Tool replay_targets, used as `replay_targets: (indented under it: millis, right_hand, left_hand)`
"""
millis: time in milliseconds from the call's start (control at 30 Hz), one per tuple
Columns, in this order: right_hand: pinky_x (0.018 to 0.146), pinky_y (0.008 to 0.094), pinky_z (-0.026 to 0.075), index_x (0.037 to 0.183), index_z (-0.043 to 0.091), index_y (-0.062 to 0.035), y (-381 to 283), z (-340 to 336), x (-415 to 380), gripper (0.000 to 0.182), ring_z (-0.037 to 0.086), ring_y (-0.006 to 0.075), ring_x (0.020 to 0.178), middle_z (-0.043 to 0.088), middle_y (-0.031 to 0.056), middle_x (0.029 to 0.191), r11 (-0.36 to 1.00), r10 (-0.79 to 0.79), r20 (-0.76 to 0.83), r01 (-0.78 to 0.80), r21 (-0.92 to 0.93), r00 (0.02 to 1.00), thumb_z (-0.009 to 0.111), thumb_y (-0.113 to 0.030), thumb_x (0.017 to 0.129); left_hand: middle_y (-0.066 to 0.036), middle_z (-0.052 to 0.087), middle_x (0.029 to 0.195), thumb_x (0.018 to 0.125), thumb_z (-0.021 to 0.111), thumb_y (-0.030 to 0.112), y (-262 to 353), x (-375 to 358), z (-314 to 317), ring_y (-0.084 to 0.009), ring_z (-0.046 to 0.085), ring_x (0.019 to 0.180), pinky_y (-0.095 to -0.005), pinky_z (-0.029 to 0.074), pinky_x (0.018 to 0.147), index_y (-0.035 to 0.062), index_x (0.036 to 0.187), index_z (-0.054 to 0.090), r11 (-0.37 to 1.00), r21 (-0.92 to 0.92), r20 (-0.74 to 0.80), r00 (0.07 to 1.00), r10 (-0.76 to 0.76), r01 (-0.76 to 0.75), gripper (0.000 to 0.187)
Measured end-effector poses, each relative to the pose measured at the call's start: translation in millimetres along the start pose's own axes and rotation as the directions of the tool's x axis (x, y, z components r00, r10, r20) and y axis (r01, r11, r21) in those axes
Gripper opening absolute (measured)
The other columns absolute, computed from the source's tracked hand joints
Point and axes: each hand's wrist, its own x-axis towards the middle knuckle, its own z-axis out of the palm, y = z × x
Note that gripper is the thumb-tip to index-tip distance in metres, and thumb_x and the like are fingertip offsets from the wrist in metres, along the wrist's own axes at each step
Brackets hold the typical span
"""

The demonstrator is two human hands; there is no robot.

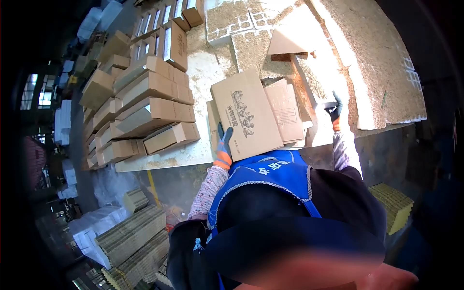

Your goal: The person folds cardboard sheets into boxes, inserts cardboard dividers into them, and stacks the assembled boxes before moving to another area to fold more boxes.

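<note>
1. The left hand [224, 145], in a dark glove with an orange cuff, sits at the lower left edge of a flat printed carton [246, 115]; its fingers [227, 137] are pressed against that edge, and whether they wrap around it cannot be told from here.
2. The printed carton lies tilted on a small pile of flattened cartons [286, 110], right in front of the person's blue vest [273, 176].
3. The carton's long axis runs from the upper left, near the sawdust, down to the lower right by the vest; the printed row of figures and characters follows that same line.
4. The right hand [334, 115], gloved the same way, is up at the end of a pale foam strip [309, 89], fingers [336, 102] curled on its tip.
5. That strip slants away up and left from the right hand, across the sawdust-covered desk [208, 72].
6. To the left on the desk, assembled cardboard boxes [145, 111] are stacked in leaning rows.
7. Lower left, on the floor, bundles of flat corrugated cardboard [133, 237] are stacked on edge.
8. A broad pale slab [372, 63] coated with sawdust lies to the right of the right hand.
</note>
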Motion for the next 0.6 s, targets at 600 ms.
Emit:
replay_targets:
  millis: [600]
  right_hand:
    - [0.062,0.0291,0.056,0.136,0.036,-0.0134,39.3,32.5,-147.4,0.061,0.063,0.0174,0.083,0.062,0.0115,0.095,0.969,-0.021,0.206,0.071,-0.238,0.978,0.064,-0.014,0.081]
  left_hand:
    - [-0.010,0.058,0.110,0.087,0.059,0.031,-11.9,-0.9,18.9,-0.0218,0.059,0.095,-0.0340,0.051,0.081,0.0069,0.125,0.046,0.943,-0.225,0.113,0.968,-0.224,0.245,0.047]
